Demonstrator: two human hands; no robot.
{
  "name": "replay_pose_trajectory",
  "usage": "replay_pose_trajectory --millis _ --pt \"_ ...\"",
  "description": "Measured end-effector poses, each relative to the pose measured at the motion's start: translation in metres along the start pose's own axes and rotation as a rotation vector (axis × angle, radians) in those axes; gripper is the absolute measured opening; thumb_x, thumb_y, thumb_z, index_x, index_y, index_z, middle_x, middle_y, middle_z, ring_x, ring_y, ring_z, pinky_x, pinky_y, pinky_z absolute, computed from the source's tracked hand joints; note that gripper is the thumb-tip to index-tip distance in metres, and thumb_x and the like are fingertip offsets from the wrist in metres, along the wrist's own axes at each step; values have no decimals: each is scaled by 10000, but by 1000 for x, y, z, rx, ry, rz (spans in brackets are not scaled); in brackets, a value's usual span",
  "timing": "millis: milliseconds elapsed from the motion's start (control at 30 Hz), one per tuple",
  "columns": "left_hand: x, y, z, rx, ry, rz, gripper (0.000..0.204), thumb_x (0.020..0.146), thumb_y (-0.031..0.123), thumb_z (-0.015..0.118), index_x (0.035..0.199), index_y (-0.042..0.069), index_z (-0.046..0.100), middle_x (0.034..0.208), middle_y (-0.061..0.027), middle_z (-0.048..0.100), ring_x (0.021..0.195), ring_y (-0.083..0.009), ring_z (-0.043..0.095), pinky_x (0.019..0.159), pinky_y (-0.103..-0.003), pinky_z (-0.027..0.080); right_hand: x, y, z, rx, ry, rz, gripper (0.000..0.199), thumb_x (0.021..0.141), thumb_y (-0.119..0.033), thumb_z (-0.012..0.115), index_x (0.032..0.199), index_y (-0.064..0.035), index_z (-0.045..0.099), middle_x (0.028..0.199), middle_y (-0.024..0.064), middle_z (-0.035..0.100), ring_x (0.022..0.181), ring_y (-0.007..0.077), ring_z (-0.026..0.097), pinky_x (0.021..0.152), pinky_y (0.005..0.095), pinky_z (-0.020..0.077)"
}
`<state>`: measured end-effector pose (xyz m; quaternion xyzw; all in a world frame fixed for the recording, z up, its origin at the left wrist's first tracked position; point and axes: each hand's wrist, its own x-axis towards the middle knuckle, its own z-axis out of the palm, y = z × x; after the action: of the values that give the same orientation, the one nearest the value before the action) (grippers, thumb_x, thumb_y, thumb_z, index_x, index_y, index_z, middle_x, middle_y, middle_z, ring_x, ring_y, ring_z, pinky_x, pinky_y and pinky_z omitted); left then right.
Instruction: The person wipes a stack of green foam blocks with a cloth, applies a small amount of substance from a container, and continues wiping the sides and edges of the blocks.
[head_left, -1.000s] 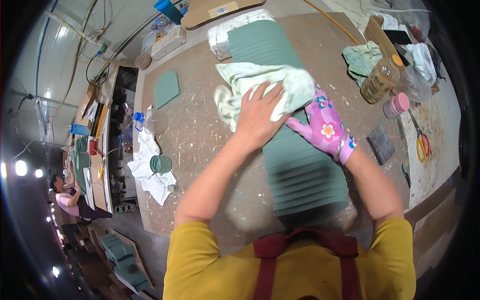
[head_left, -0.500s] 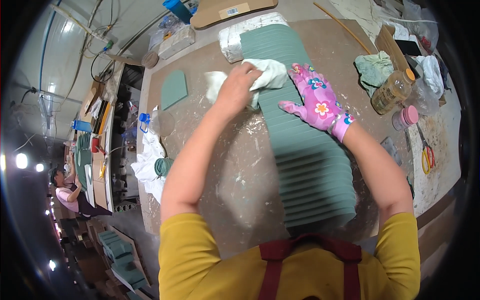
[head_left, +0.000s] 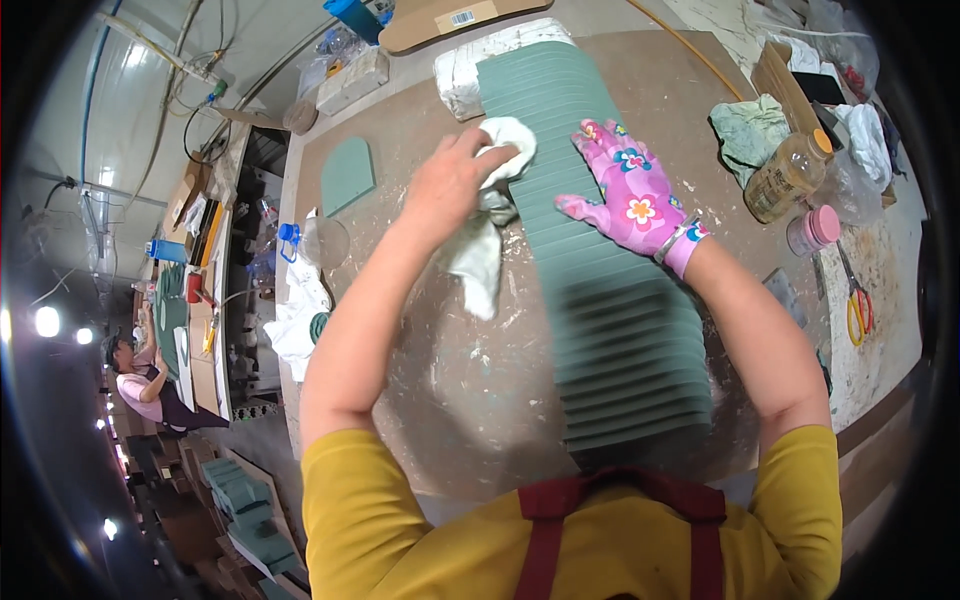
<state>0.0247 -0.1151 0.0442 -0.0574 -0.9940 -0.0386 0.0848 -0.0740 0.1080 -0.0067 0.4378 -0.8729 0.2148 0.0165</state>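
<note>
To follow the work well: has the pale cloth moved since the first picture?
Yes, leftward against the green stack: the pale cloth lay across it; now most of it, held by the left hand, is past the stack's left edge.

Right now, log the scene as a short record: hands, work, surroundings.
left hand: bare, gripping a white cloth at the left edge of the row
right hand: gloved in pink floral, resting flat, fingers spread, at the row's right side
row of green pieces: overlapping, lying lengthwise on a brown board
left of row: one loose round-topped green piece
right of row: green cloth, orange-capped bottle, pink-lidded jar, scissors
background: another person at a second bench
</note>
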Motion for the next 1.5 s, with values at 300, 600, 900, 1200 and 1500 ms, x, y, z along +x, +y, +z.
replay_pose_trajectory --millis 300,600,900,1200,1500 --pt "10 -63 7 -482 162 -413 334 826 288 582 1026 29 648 1038 -185 573 984 -380 556 852 -443 447 1 -10 -1 23 -22 17 826 861 -626 491 1439 -54 344 1527 125 274 1423 326 207 1138 520 183" --pt "24 7 18 -174 170 19 337 731 -14 599 1033 119 669 1092 -115 564 1030 -332 533 888 -406 448 0 -6 -1 34 4 18 820 858 -621 502 1431 -53 359 1518 127 294 1410 328 241 1138 507 193" --pt "-13 -16 -8 332 -196 -10 333 725 -33 578 1013 101 676 1071 -81 565 1006 -294 548 837 -385 476 -7 0 -2 36 26 48 817 856 -623 499 1428 -54 365 1518 126 295 1411 315 242 1139 501 195" --pt "6 10 4 -36 65 20 319 752 -6 568 1038 92 669 1098 -126 570 998 -321 556 865 -389 461 -2 -3 0 37 35 26 814 861 -618 494 1425 -45 368 1516 124 300 1412 318 240 1139 492 195" --pt "7 -40 -10 -307 40 -423 280 815 135 637 1091 96 661 984 -129 641 907 -342 602 817 -380 484 -2 -8 -8 18 6 46 819 864 -616 487 1427 -35 360 1518 127 294 1412 318 239 1140 478 197"
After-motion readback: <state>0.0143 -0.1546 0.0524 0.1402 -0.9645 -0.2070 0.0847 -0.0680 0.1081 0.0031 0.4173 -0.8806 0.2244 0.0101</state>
